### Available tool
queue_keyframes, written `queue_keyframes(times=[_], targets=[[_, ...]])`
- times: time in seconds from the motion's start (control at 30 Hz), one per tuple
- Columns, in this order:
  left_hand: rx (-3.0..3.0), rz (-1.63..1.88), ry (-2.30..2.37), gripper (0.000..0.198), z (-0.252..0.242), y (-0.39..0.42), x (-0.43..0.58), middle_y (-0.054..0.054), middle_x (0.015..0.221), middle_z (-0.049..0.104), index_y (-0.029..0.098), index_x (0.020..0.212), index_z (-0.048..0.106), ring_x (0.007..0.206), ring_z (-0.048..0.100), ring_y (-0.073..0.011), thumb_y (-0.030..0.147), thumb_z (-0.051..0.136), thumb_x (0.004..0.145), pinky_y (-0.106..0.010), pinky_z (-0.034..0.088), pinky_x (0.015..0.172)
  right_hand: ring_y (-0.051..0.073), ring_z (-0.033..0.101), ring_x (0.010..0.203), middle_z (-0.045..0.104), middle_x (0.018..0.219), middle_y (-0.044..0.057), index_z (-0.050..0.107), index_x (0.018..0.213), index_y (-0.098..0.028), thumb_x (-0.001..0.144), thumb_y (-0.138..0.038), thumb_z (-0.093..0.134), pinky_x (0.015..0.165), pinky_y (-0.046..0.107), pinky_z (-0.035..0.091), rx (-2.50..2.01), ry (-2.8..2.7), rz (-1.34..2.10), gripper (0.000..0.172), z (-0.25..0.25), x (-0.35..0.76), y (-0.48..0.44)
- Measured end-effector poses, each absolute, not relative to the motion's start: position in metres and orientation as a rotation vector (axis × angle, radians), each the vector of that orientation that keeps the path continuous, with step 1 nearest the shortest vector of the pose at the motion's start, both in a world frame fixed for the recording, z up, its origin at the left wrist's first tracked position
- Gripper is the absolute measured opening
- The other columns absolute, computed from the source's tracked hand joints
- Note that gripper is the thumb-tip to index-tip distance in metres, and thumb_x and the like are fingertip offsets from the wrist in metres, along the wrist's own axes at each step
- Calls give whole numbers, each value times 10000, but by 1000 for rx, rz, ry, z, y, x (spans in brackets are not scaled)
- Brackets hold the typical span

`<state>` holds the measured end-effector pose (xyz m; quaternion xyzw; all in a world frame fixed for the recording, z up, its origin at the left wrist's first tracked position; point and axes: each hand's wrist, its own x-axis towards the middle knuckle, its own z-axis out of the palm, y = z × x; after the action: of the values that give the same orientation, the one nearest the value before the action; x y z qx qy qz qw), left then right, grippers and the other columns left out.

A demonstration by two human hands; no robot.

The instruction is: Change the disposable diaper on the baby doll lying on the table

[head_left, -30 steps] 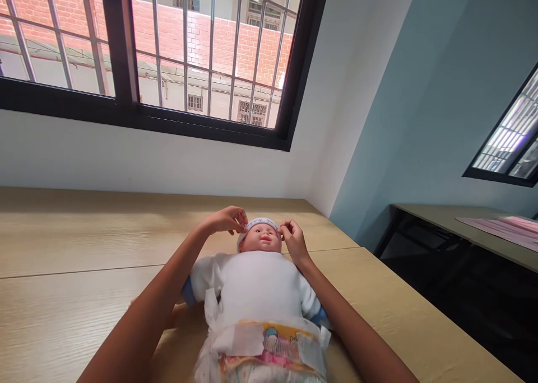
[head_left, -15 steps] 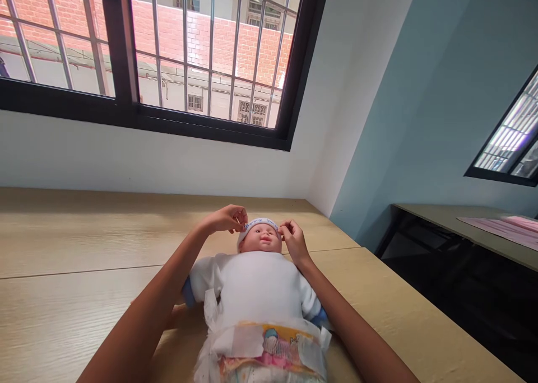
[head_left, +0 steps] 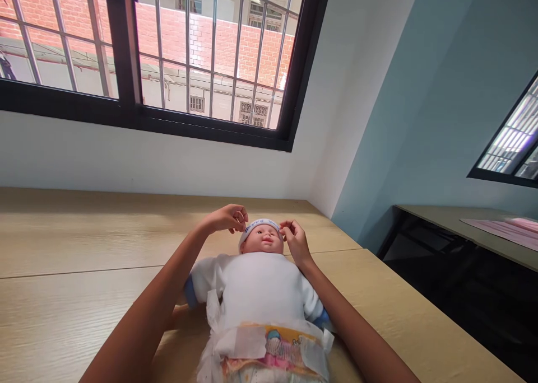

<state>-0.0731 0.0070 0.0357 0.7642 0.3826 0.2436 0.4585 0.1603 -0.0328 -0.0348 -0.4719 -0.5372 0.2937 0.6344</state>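
Head view, centre: the cap (head_left: 260, 225) on the doll (head_left: 258, 288) is pinched at both sides by left hand (head_left: 225, 218) and right hand (head_left: 296, 241), so it sits level.

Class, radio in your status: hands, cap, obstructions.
Hands: left hand and right hand pinch cap rim. Doll on its back on table. Nothing blocks them.

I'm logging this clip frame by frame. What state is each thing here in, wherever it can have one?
doll: lying on its back on the table, white top on.
cap: on the doll's head, pinched at both sides.
diaper: wrapped round the doll's waist, tabs across the front.
left hand: fingers closed on the cap's edge.
right hand: fingers closed on the cap's other edge.
window: barred; open or shut cannot be told.
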Motion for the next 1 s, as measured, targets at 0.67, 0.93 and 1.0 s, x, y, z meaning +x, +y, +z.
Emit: queue_keyframes(times=[0.67, 0.93, 1.0], targets=[[1891, 589, 1011, 281, 31, 6, -66, 22, 619, 595, 182, 719, 524, 543, 463, -106, 270, 635, 476, -229, 316, 495, 164, 538, 728, 595, 785, 22, 640, 921, -188, 669, -308, 601, 687, 282, 449, -1050, -1287, 665, 282, -30, 156, -37], [1907, 564, 983, 284, 36, 2, -69, 22, 630, 589, 178, 744, 544, 565, 460, -111, 249, 619, 479, -229, 301, 500, 156, 523, 687, 592, 768, 15, 627, 880, -184, 661, -318, 607, 664, 281, 442, -1063, -1258, 674, 257, -33, 156, -35], [1917, 555, 979, 285, 37, 2, -70, 21, 637, 591, 178, 754, 550, 572, 466, -114, 240, 609, 483, -231, 306, 500, 160, 526, 697, 594, 761, 16, 625, 876, -184, 662, -321, 608, 668, 283, 440, -1062, -1249, 679, 255, -34, 157, -34]])
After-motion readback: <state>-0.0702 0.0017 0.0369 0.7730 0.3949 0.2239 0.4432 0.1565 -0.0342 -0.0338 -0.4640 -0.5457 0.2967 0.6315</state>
